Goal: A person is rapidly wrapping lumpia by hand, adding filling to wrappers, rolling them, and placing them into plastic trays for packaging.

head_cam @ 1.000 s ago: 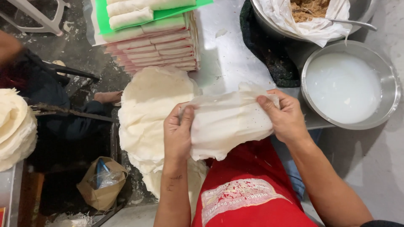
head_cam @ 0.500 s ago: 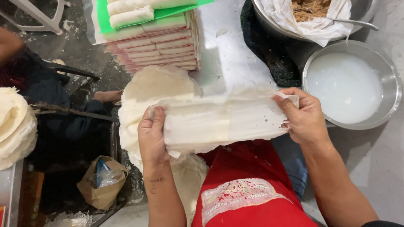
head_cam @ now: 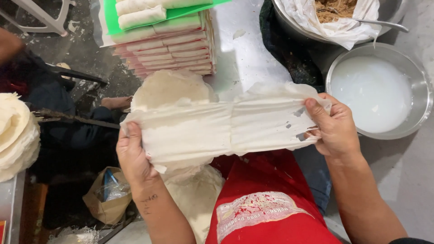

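Observation:
Between both hands stretches a thin, pale wrapper sheet (head_cam: 226, 129), pulled wide and flat over my lap. My left hand (head_cam: 133, 156) grips its left end and my right hand (head_cam: 334, 129) pinches its right end, where the sheet has small tears. Under the sheet lies a stack of round wrappers (head_cam: 169, 88), partly hidden. A red apron (head_cam: 266, 203) covers my lap below.
A steel bowl of white liquid (head_cam: 375, 92) stands at right, a cloth-lined bowl of brown filling (head_cam: 337, 13) behind it. Stacked trays of rolled wrappers (head_cam: 167, 34) sit at the back. Another wrapper pile (head_cam: 16, 135) is far left, a paper bag (head_cam: 106, 194) on the floor.
My hands have moved apart, left hand going left, and the bunched wrapper sheet has spread out wide between them.

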